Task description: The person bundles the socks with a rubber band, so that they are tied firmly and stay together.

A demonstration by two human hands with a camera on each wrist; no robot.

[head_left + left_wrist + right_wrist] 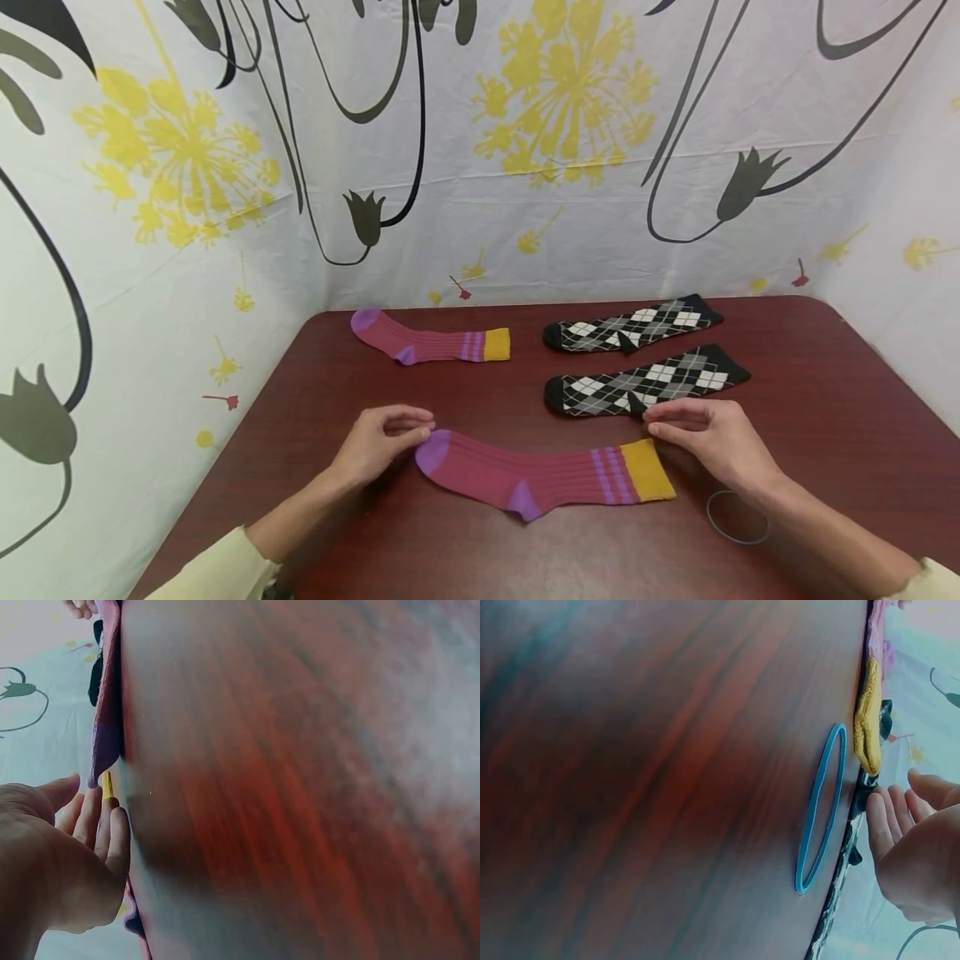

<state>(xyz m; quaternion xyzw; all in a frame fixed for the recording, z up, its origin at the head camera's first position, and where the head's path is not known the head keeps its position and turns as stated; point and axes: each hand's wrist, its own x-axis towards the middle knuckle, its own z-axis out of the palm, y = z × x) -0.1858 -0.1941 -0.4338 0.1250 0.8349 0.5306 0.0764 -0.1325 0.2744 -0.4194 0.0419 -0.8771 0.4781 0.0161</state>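
Observation:
A maroon sock (pixel 495 467) with purple toe and heel and a yellow cuff (pixel 648 471) lies flat at the front of the table, toe to the left. My left hand (pixel 382 446) is at its toe, fingertips right by the purple end; in the left wrist view the thumb stands apart from the fingers. Beyond the cuff, my right hand (pixel 716 433) hovers near the upper corner, its thumb and fingers parted with nothing between them. Those right fingertips overlap the lower edge of a black-and-white argyle sock (pixel 645 385) in the head view.
Behind lie a second maroon sock (pixel 435 342) and another argyle sock (pixel 630 327). A thin blue rubber band (pixel 804 847) rests on the dark red table (pixel 420 558) beside the right wrist. A patterned white cloth (pixel 450 167) hangs around the back and sides.

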